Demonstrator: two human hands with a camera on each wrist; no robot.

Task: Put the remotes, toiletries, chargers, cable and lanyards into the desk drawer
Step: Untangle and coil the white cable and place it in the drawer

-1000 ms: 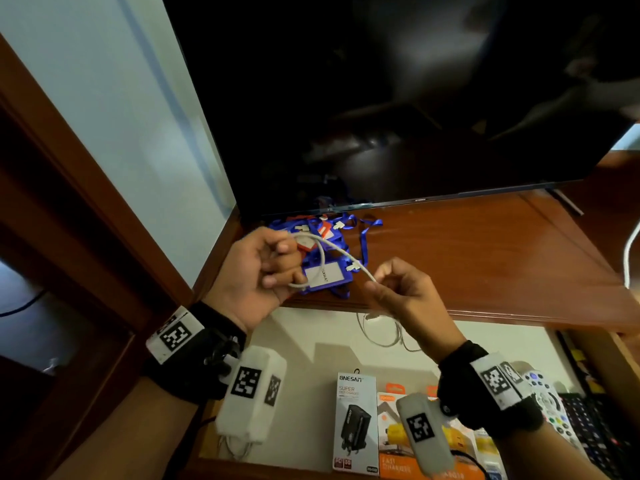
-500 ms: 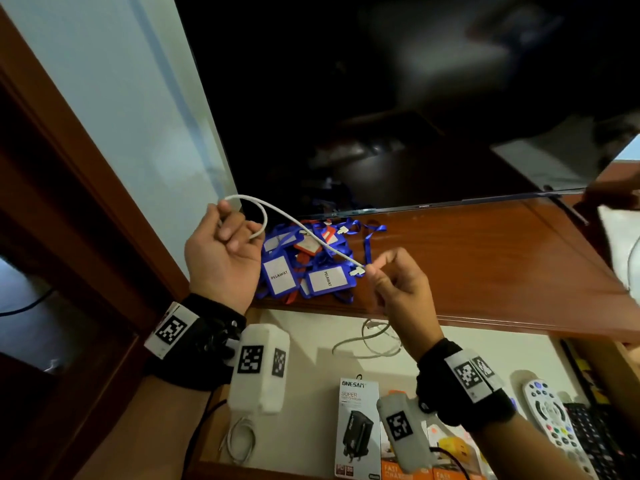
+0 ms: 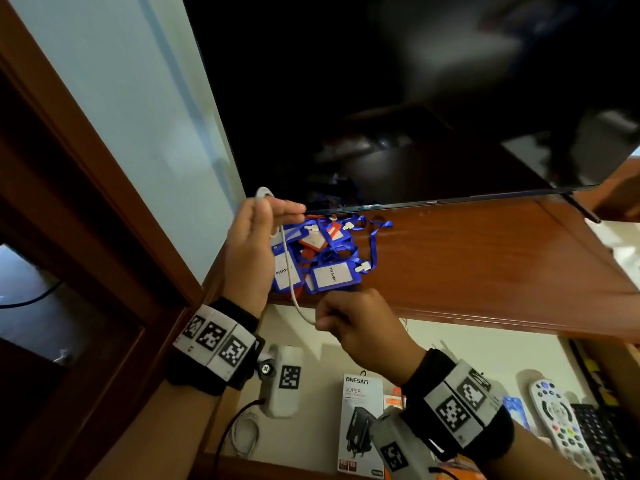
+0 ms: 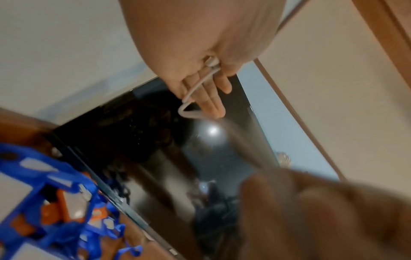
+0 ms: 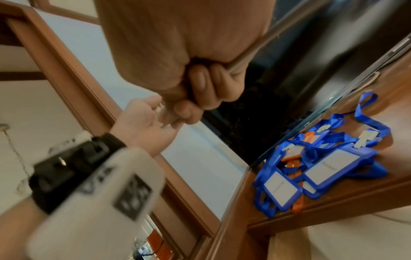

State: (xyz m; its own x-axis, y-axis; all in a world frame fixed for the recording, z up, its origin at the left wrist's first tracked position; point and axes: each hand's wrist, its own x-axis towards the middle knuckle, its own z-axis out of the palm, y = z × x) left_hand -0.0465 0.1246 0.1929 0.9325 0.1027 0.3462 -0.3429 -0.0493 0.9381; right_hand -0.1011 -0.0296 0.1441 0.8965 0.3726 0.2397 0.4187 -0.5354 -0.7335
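A white cable (image 3: 289, 271) runs taut between both hands, above the open desk drawer (image 3: 450, 351). My left hand (image 3: 252, 247) is raised at the desk's left corner with its fingers straight. The cable (image 4: 195, 86) loops over those fingers, and the thumb pins its end against the palm. My right hand (image 3: 349, 323) is a fist just below the desk edge and grips the cable's (image 5: 244, 58) other stretch. A tangle of blue and orange lanyards (image 3: 325, 261) with badge holders lies on the desk top behind the hands, untouched.
A large dark TV (image 3: 415, 98) stands on the wooden desk top (image 3: 485, 265). In the drawer lie a boxed charger (image 3: 360, 420), a white remote (image 3: 557, 420), a black remote (image 3: 602, 441) and a coiled white cord (image 3: 246, 434). A wall and a wooden frame close off the left.
My left hand has turned palm inward and straightened its fingers, with the cable looped round them. My right hand has dropped from over the lanyards to below the desk edge, pulling the cable down.
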